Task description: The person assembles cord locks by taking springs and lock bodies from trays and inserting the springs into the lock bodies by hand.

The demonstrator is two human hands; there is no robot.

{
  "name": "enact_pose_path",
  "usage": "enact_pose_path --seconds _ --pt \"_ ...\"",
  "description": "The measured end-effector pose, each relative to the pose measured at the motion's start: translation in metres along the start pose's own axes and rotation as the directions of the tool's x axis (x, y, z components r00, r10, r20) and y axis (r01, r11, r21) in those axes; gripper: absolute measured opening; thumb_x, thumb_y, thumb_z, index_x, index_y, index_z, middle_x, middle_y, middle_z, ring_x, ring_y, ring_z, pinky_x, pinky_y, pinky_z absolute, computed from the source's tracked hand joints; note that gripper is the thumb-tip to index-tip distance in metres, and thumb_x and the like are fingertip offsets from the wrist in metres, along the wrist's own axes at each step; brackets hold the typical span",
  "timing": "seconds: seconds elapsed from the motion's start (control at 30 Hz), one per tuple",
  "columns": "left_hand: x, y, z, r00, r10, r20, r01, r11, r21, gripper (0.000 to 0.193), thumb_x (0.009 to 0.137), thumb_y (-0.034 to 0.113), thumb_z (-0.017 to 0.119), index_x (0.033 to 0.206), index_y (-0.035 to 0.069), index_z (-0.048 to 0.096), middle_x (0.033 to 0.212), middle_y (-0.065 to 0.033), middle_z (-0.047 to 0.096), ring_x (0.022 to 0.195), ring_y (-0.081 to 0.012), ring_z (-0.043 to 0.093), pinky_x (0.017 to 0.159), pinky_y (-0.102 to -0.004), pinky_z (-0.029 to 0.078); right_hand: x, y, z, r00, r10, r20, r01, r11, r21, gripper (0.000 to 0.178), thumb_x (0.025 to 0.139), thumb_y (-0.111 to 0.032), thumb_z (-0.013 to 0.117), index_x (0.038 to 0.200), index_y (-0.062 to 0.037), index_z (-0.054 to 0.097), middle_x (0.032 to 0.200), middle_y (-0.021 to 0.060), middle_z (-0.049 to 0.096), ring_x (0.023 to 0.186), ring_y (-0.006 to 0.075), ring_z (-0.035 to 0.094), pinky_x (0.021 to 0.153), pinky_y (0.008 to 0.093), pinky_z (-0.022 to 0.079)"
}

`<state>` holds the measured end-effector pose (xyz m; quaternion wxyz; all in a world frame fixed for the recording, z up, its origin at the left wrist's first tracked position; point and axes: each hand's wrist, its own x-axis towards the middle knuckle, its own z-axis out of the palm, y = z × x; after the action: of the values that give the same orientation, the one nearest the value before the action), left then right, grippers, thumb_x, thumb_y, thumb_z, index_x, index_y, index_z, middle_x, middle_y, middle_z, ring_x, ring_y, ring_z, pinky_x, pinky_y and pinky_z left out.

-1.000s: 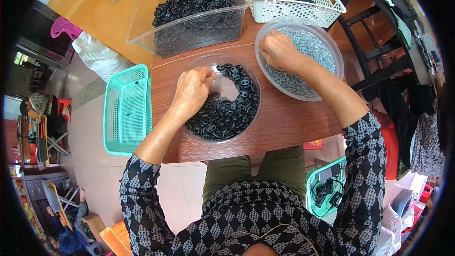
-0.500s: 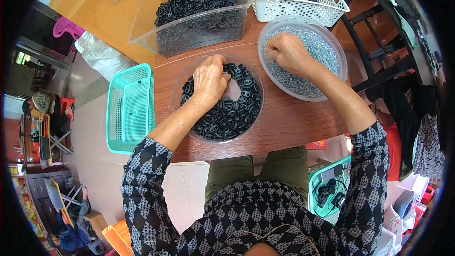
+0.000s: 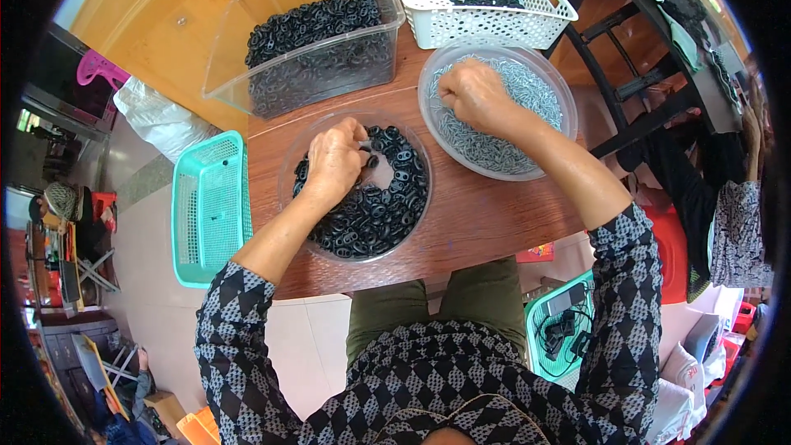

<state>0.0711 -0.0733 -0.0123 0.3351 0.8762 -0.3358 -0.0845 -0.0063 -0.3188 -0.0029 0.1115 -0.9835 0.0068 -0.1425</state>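
We're watching the left hand (image 3: 333, 163) curling over black pieces (image 3: 371, 218), the right hand (image 3: 474, 92) over metal pins (image 3: 535, 95), in separate bowls (image 3: 426, 99). Plenty lying in both. Tips hidden, so we're not telling either grip or how much is done.

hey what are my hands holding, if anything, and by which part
The left hand has a small black piece at its fingertips, perhaps pinched; by which part can't be told. Whether the right hand, over the silvery metal pieces, holds anything can't be told.

Your table (image 3: 461, 214) looks like glossy wood; your pins (image 3: 529, 89), shiny metal; your links (image 3: 371, 218), smooth, glossy plastic.
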Motion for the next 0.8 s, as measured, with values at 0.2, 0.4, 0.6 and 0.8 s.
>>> enact_pose_path --seconds 0.2,0.4,0.6,0.8 --pt "-0.010 -0.020 -0.005 0.996 -0.070 0.061 0.083 0.964 -0.253 0.013 0.066 -0.003 0.066 0.078 0.003 0.065 0.061 -0.0045 0.062 0.056 -0.0107 0.058 0.054 -0.0281 0.045 -0.001 0.002 0.002 0.995 -0.096 0.020 0.096 0.995 -0.018 0.002 0.071 -0.006 0.064 0.069 -0.0050 0.064 0.073 0.0150 0.059 0.080 0.0343 0.056 0.069 0.0457 0.045" --pt "-0.018 -0.014 -0.021 0.970 -0.209 0.125 0.244 0.849 -0.469 0.009 0.070 -0.003 0.066 0.078 0.002 0.065 0.062 -0.0007 0.060 0.055 -0.0072 0.053 0.049 -0.0226 0.040 0.000 0.000 -0.005 0.996 -0.073 0.042 0.073 0.997 0.011 0.003 0.071 -0.006 0.064 0.068 -0.0041 0.064 0.073 0.0154 0.060 0.078 0.0344 0.056 0.069 0.0454 0.045" --pt "-0.030 0.001 -0.032 0.963 -0.205 0.177 0.270 0.788 -0.553 0.008 0.076 -0.002 0.066 0.083 0.002 0.063 0.068 0.0005 0.060 0.055 -0.0060 0.052 0.046 -0.0188 0.036 0.000 0.001 0.003 0.981 -0.185 -0.061 0.189 0.980 0.069 0.006 0.062 0.001 0.057 0.058 -0.0026 0.060 0.062 0.0191 0.059 0.067 0.0396 0.058 0.060 0.0497 0.046" --pt "-0.045 0.006 -0.038 0.953 -0.225 0.204 0.304 0.734 -0.607 0.006 0.078 0.000 0.067 0.083 0.002 0.063 0.071 -0.0005 0.062 0.055 -0.0066 0.053 0.047 -0.0191 0.038 -0.001 0.000 -0.008 0.998 -0.057 0.038 0.057 0.998 0.018 0.006 0.071 -0.005 0.063 0.065 -0.0049 0.064 0.072 0.0152 0.061 0.076 0.0349 0.057 0.069 0.0460 0.046"
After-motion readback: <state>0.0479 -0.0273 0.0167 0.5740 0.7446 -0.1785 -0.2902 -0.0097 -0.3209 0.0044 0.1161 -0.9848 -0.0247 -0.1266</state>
